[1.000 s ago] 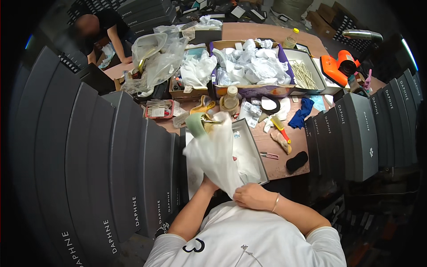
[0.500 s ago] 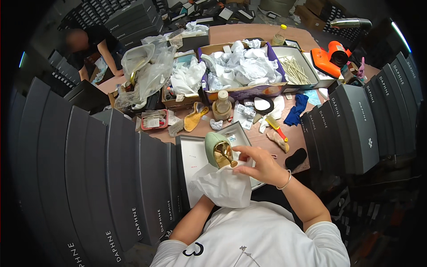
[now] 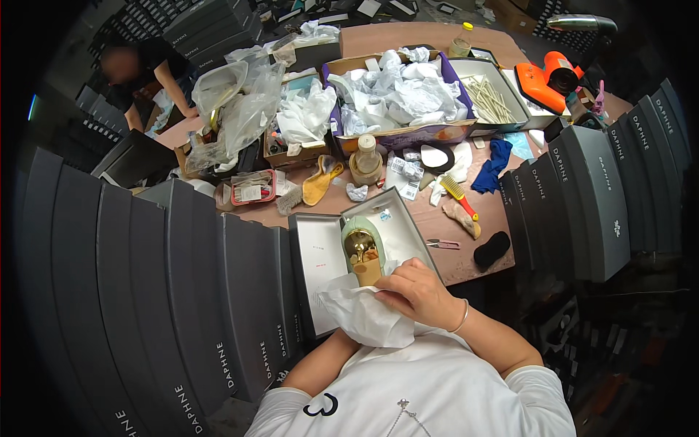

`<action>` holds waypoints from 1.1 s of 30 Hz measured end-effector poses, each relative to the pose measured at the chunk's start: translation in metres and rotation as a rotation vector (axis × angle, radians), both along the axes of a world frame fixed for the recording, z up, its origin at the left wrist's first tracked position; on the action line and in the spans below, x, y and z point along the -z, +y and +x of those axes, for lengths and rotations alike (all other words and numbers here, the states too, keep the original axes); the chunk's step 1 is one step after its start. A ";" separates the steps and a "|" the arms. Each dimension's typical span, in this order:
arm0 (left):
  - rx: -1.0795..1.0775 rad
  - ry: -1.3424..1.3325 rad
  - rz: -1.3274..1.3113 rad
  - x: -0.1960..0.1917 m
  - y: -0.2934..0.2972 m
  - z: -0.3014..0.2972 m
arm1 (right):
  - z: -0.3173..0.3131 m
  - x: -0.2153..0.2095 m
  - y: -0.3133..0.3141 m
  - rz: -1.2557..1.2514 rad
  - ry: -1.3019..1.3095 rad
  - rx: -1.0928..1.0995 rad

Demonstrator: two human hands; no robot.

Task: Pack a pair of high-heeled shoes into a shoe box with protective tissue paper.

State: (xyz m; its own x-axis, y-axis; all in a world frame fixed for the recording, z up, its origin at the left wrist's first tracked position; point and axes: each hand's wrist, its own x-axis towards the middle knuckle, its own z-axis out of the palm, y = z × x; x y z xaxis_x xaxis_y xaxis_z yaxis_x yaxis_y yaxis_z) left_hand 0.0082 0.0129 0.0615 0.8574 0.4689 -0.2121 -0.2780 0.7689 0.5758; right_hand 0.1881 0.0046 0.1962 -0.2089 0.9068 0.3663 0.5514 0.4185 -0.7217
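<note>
A pale green shoe with a shiny gold part [image 3: 362,237] points away from me over an open grey shoebox [image 3: 318,251]. White tissue paper [image 3: 368,317] wraps its near end. My right hand [image 3: 422,295] is closed at the paper's upper right edge, thumb and fingertips pinching it beside the shoe. My left forearm [image 3: 324,360] runs up under the tissue, and the paper hides that hand and its fingers. The shoebox has a white inside, and its right half lies under the shoe.
Tall stacks of grey shoeboxes [image 3: 193,291] rise at left and right [image 3: 593,204]. Beyond lie thread snips [image 3: 444,245], a black pad [image 3: 491,251], a yellow-red brush [image 3: 460,198], a bottle [image 3: 366,160] and a carton of crumpled paper [image 3: 400,102]. Another person [image 3: 156,80] leans in at far left.
My right hand has come down from beside the gold part to the tissue edge, its fingers closing. The shoe has turned, showing a beige block at its near end. The view has shifted slightly.
</note>
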 end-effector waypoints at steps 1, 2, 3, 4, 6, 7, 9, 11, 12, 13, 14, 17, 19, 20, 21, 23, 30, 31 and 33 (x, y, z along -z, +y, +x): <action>0.000 0.001 -0.001 0.000 0.000 -0.001 | 0.000 0.000 0.000 -0.004 0.007 0.000; 0.002 0.002 -0.001 -0.001 -0.002 -0.001 | 0.000 0.000 -0.001 -0.007 0.014 -0.001; 0.001 0.005 -0.001 -0.001 -0.001 -0.002 | 0.000 0.001 -0.001 -0.017 0.010 0.002; 0.003 0.004 0.000 -0.001 -0.002 -0.002 | 0.000 0.002 -0.002 -0.027 0.007 0.005; 0.004 0.007 0.001 0.000 -0.001 -0.003 | 0.001 0.003 -0.002 -0.032 0.013 0.010; 0.005 0.006 0.005 0.000 0.000 -0.003 | 0.002 0.004 -0.002 -0.027 0.022 0.012; 0.006 0.011 0.014 0.002 0.003 -0.003 | 0.005 0.004 -0.003 -0.007 0.033 0.001; 0.001 0.019 0.036 0.003 0.010 -0.003 | 0.012 -0.001 -0.004 0.021 0.040 -0.030; -0.001 0.027 0.048 0.004 0.015 -0.004 | 0.015 -0.007 -0.005 0.043 0.042 -0.056; 0.002 0.040 0.074 0.007 0.021 -0.007 | 0.019 -0.014 -0.006 0.066 0.045 -0.082; 0.012 0.048 0.099 0.008 0.026 -0.009 | 0.022 -0.020 -0.008 0.090 0.044 -0.104; 0.076 0.110 0.193 0.010 0.040 -0.025 | 0.034 -0.027 -0.010 0.182 0.070 -0.002; 0.126 0.148 0.254 0.012 0.043 -0.035 | 0.042 -0.027 -0.009 0.036 0.169 0.156; 0.150 0.165 0.280 0.011 0.045 -0.039 | 0.043 -0.028 -0.010 -0.018 0.273 0.187; 0.156 0.179 0.301 0.010 0.047 -0.044 | 0.044 -0.028 -0.010 -0.072 0.378 0.210; 0.137 0.180 0.327 0.007 0.049 -0.043 | 0.053 -0.032 -0.008 -0.058 0.424 0.166; -0.093 0.079 0.182 -0.001 0.051 -0.012 | 0.052 -0.055 -0.014 -0.164 -0.001 -0.280; -0.108 0.068 0.154 -0.001 0.049 -0.009 | 0.049 -0.053 -0.016 -0.162 -0.126 -0.289; -0.125 0.047 0.112 0.000 0.045 -0.006 | 0.041 -0.044 -0.021 -0.189 -0.142 -0.371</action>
